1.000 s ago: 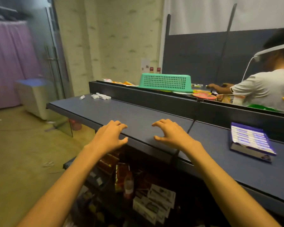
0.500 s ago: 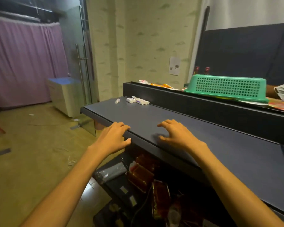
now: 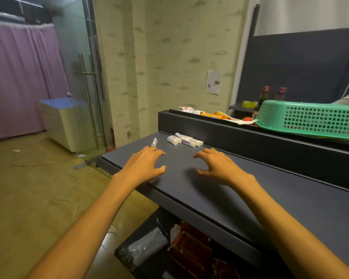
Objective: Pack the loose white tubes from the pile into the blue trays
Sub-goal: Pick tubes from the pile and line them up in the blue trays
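Note:
A small pile of loose white tubes [image 3: 184, 139] lies at the far left end of the dark table [image 3: 290, 208], against the raised back ledge. One more white tube [image 3: 154, 142] lies apart, just left of the pile. My left hand [image 3: 144, 166] hovers with loosely spread fingers right in front of that single tube, holding nothing. My right hand [image 3: 218, 166] hovers the same way a little in front of the pile, also holding nothing. No blue tray is in view.
A green perforated basket [image 3: 310, 119] lies upside down on the raised ledge at the right, with wrappers [image 3: 214, 114] and two bottles [image 3: 263, 97] near it. The shelf under the table holds packets [image 3: 189, 244]. Open floor and a glass door [image 3: 89, 87] are to the left.
The view has swung left along the table and the blue tray has left the frame. Both hands have moved toward the tube pile, which is now close in front of them.

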A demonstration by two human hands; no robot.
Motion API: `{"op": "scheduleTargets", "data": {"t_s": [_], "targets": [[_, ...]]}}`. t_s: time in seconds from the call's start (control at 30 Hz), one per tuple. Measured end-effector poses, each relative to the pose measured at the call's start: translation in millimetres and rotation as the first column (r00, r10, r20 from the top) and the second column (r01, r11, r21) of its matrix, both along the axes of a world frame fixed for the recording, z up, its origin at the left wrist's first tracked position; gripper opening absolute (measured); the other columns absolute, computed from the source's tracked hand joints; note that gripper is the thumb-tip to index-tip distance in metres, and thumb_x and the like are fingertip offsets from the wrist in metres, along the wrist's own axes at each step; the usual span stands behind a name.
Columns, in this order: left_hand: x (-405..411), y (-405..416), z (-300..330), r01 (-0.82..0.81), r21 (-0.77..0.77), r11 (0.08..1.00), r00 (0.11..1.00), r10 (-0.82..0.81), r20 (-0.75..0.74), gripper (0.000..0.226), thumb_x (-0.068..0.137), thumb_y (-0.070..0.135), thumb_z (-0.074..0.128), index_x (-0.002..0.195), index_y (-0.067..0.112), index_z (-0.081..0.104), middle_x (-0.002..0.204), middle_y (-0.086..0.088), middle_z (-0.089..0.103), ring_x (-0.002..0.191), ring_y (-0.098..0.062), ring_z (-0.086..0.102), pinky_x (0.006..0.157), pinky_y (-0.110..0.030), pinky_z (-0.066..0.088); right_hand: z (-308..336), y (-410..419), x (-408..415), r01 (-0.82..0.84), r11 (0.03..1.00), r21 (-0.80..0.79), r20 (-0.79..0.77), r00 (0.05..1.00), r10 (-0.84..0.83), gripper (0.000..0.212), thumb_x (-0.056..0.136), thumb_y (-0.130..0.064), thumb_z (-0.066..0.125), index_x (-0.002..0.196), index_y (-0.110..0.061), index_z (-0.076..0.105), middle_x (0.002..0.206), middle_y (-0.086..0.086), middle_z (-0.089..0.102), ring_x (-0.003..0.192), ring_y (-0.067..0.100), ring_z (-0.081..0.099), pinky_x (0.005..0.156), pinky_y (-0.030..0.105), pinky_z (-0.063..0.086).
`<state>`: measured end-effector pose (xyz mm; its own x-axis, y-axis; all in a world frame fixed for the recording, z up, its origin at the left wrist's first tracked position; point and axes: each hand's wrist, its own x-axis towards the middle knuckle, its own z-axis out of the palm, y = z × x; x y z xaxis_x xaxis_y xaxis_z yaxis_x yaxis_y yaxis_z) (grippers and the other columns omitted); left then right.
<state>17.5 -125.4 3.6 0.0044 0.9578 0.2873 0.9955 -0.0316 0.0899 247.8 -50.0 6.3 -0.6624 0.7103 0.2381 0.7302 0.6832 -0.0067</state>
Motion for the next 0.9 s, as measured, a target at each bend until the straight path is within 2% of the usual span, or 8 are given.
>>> {"op": "scheduleTargets", "data": {"t_s": [0.13, 0.27, 0.37, 0.6, 0.73, 0.83, 0.9], "targets": [[-36.9, 46.1, -5.6, 0.068, -0.013, 0.998, 0.998, -0.068, -0.010, 0.054, 0.092, 0.044, 0.055, 0.142, 0.026, 0.043, 0.144, 0.000, 0.044, 0.132, -0.018, 0.038, 0.101, -0.041, 0.043, -5.2, 28.6, -30.8, 0.065, 0.998, 0.009, 0.020, 0.998, -0.065, 0.053, 0.091, -0.041, 0.060, 0.139, -0.025, 0.045, 0.144, 0.002, 0.045, 0.128, 0.022, 0.043, 0.103, 0.038, 0.040], [-74.9, 87.4, -5.5, 0.175, 0.008, 0.985, 0.984, -0.175, -0.028, 0.054, 0.092, 0.041, 0.056, 0.141, 0.024, 0.044, 0.140, 0.000, 0.047, 0.131, -0.018, 0.040, 0.100, -0.034, 0.040, -7.6, 47.7, -58.9, 0.167, 0.986, -0.007, 0.001, 0.986, -0.167, 0.052, 0.090, -0.041, 0.061, 0.138, -0.026, 0.046, 0.142, 0.002, 0.046, 0.126, 0.022, 0.044, 0.101, 0.036, 0.038], [-104.2, 115.5, -2.3, 0.243, 0.008, 0.970, 0.970, -0.243, 0.000, 0.051, 0.090, 0.038, 0.058, 0.138, 0.024, 0.048, 0.135, 0.000, 0.051, 0.126, -0.018, 0.045, 0.100, -0.035, 0.041, -3.1, 56.7, -78.0, 0.264, 0.964, -0.029, -0.007, 0.964, -0.264, 0.053, 0.090, -0.040, 0.061, 0.138, -0.025, 0.046, 0.142, 0.003, 0.046, 0.126, 0.022, 0.043, 0.100, 0.036, 0.039], [-148.0, 169.9, -2.4, 0.401, -0.067, 0.913, 0.915, -0.398, 0.059, 0.055, 0.086, 0.010, 0.056, 0.139, 0.023, 0.048, 0.143, 0.000, 0.046, 0.131, -0.020, 0.042, 0.108, -0.033, 0.035, -1.9, 68.9, -121.2, 0.400, 0.915, -0.061, -0.047, 0.914, -0.403, 0.052, 0.091, -0.038, 0.062, 0.139, -0.026, 0.046, 0.142, 0.001, 0.047, 0.125, 0.020, 0.045, 0.101, 0.036, 0.041], [-157.0, 203.8, -3.3, 0.460, -0.151, 0.875, 0.886, -0.464, 0.012, 0.057, 0.085, 0.004, 0.057, 0.138, 0.026, 0.050, 0.146, 0.004, 0.044, 0.134, -0.019, 0.040, 0.111, -0.034, 0.033, -1.6, 74.8, -129.8, 0.455, 0.888, -0.061, -0.047, 0.888, -0.458, 0.050, 0.091, -0.039, 0.062, 0.137, -0.025, 0.048, 0.139, 0.001, 0.049, 0.122, 0.019, 0.046, 0.101, 0.035, 0.043], [-156.6, 219.9, -9.7, 0.490, -0.181, 0.852, 0.866, -0.500, -0.007, 0.050, 0.085, 0.005, 0.057, 0.130, 0.028, 0.058, 0.140, 0.003, 0.052, 0.128, -0.021, 0.048, 0.106, -0.037, 0.040, -1.9, 78.1, -126.4, 0.498, 0.866, -0.054, -0.039, 0.865, -0.500, 0.050, 0.090, -0.039, 0.062, 0.136, -0.024, 0.048, 0.136, 0.002, 0.051, 0.120, 0.019, 0.048, 0.099, 0.037, 0.044], [-156.0, 227.1, -14.7, 0.510, -0.188, 0.840, 0.855, -0.518, 0.005, 0.040, 0.085, 0.008, 0.057, 0.118, 0.029, 0.066, 0.131, 0.001, 0.059, 0.120, -0.024, 0.054, 0.100, -0.039, 0.044, -3.1, 80.4, -123.7, 0.517, 0.854, -0.058, -0.042, 0.853, -0.520, 0.050, 0.090, -0.040, 0.062, 0.135, -0.024, 0.048, 0.135, 0.002, 0.052, 0.118, 0.019, 0.049, 0.099, 0.037, 0.045]]}}
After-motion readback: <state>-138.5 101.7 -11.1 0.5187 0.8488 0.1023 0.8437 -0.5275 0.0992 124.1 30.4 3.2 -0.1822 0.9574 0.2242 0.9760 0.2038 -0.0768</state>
